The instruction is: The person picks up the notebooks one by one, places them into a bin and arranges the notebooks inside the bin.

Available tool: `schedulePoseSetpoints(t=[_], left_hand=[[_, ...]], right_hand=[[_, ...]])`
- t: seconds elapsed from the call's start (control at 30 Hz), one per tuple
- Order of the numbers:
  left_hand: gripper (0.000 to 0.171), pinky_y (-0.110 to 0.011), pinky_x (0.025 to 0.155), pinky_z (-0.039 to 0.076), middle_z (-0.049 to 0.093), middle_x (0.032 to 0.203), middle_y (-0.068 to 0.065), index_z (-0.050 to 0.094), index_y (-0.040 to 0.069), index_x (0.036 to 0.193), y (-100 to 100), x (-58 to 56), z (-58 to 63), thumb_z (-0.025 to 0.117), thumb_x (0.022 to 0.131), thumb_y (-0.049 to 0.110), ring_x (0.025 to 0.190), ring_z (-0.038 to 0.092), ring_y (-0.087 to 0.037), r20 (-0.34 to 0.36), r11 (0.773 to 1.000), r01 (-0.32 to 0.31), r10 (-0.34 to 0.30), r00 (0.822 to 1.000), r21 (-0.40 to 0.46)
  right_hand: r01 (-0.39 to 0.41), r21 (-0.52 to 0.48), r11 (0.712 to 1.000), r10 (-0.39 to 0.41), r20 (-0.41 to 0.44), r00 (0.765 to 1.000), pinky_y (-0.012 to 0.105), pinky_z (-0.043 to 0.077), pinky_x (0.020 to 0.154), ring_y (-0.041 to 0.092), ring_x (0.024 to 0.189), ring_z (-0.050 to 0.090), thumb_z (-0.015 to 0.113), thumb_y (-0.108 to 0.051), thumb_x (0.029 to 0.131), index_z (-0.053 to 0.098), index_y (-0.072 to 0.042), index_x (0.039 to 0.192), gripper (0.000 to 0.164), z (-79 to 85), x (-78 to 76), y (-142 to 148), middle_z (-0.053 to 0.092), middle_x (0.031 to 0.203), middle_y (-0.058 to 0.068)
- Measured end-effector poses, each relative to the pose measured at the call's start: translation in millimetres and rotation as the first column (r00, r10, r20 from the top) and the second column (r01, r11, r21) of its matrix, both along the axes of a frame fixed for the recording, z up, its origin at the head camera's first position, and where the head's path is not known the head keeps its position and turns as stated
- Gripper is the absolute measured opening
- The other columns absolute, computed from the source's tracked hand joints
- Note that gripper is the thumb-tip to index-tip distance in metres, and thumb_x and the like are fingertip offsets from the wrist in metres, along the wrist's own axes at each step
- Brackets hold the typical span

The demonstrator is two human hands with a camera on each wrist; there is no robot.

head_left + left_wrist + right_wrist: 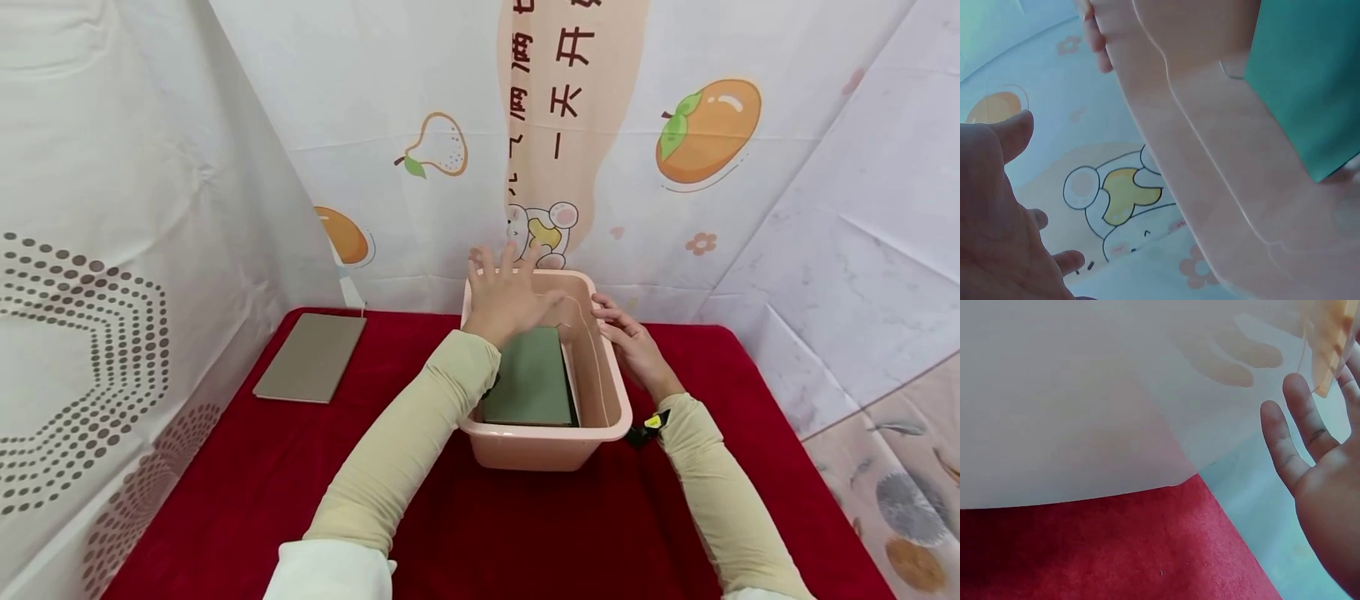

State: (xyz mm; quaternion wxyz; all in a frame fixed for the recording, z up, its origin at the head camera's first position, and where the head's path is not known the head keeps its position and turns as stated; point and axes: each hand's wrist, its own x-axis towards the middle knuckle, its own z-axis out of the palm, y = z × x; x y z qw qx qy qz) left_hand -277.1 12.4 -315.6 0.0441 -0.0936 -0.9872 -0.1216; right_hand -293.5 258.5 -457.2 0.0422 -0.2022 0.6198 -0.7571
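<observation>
A pink plastic basin (536,450) stands on the table, and a green hardcover book (528,379) lies inside it. Over the basin's far left part is my left hand (506,300), its fingers spread and nothing in its grasp. The left wrist view shows that same hand (997,212) beside the rim, with the book's green corner (1316,144) further right. At the basin's right side, my right hand (633,346) has its fingertips right at the rim. Seen from the right wrist, its fingers (1300,406) extend along the outer wall, which mirrors them.
A grey-beige notebook (311,358) lies at the table's back left. Red cloth (247,492) covers the table. Behind the basin hangs a white curtain (600,225) printed with fruit and lettering, and more curtains (112,167) enclose the sides.
</observation>
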Motion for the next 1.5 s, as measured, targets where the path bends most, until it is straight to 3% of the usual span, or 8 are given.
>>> schedulePoseSetpoints(t=[0.17,0.33,0.57,0.87,1.1,1.33,1.5], left_hand=[[0.087,-0.065,0.127,0.005,0.006,0.174,-0.003,0.003,0.042,0.164,-8.4,-4.3,2.7,0.040,0.093,0.079,0.159,0.001,-0.044,-0.020,1.000,-0.002,0.003,1.000,0.015],[0.086,-0.064,0.127,0.001,0.005,0.174,0.000,0.005,0.042,0.164,-15.8,-10.6,4.5,0.043,0.094,0.076,0.160,-0.007,-0.042,-0.020,0.999,-0.001,0.002,1.000,0.052],[0.083,-0.066,0.126,0.003,0.009,0.174,0.002,0.011,0.043,0.163,-27.9,-15.9,6.7,0.043,0.094,0.076,0.160,-0.005,-0.042,-0.110,0.998,0.004,0.003,0.994,0.068],[0.075,-0.064,0.126,0.000,0.009,0.174,0.009,0.011,0.053,0.160,-49.4,-22.5,3.5,0.041,0.095,0.075,0.160,-0.003,-0.039,-0.214,0.998,0.057,-0.052,0.975,0.018],[0.078,-0.062,0.127,0.000,0.008,0.174,0.009,0.017,0.049,0.160,-64.8,-26.1,-1.4,0.042,0.092,0.079,0.161,-0.006,-0.035,-0.213,0.999,0.052,-0.051,0.976,0.000],[0.076,-0.057,0.129,0.002,0.014,0.173,0.008,0.024,0.045,0.160,-80.5,-27.8,-6.6,0.039,0.094,0.078,0.161,0.000,-0.033,-0.294,0.998,0.065,-0.066,0.954,-0.010],[0.078,-0.058,0.129,0.003,0.014,0.173,0.007,0.023,0.047,0.160,-91.9,-28.2,-11.6,0.037,0.092,0.082,0.161,-0.001,-0.032,-0.297,0.999,0.051,-0.051,0.953,-0.009]], right_hand=[[-0.011,0.001,1.000,0.011,0.005,1.000,0.018,0.051,0.101,0.006,0.144,0.034,0.054,-0.016,0.107,0.060,-0.009,0.133,0.028,-0.8,-0.9,0.6,0.029,0.163,-0.004],[-0.002,0.008,1.000,0.002,0.010,1.000,0.018,0.051,0.100,0.006,0.144,0.034,0.054,-0.016,0.106,0.061,-0.010,0.132,0.027,-0.5,-0.2,0.8,0.029,0.164,-0.003],[0.007,0.016,1.000,-0.008,0.020,1.000,0.017,0.050,0.102,0.010,0.149,0.027,0.054,-0.016,0.106,0.061,-0.011,0.132,0.027,-0.1,-0.2,0.1,0.027,0.166,-0.003],[0.014,0.015,1.000,-0.014,0.023,1.000,0.016,0.049,0.102,0.011,0.151,0.025,0.053,-0.018,0.107,0.061,-0.014,0.131,0.026,0.1,0.3,-0.6,0.025,0.167,-0.002],[0.005,0.006,1.000,-0.005,0.026,1.000,0.017,0.050,0.102,0.014,0.154,0.022,0.051,-0.017,0.108,0.061,-0.014,0.131,0.025,-0.3,-0.3,1.3,0.022,0.168,-0.002],[0.005,0.004,1.000,-0.006,0.026,1.000,0.016,0.049,0.103,0.016,0.156,0.017,0.050,-0.015,0.108,0.061,-0.015,0.132,0.026,-1.8,-0.5,1.7,0.022,0.168,-0.003],[-0.005,-0.007,1.000,0.005,0.027,1.000,0.016,0.049,0.103,0.016,0.156,0.016,0.049,-0.014,0.108,0.059,-0.014,0.134,0.028,-1.6,0.3,0.4,0.022,0.168,-0.003]])
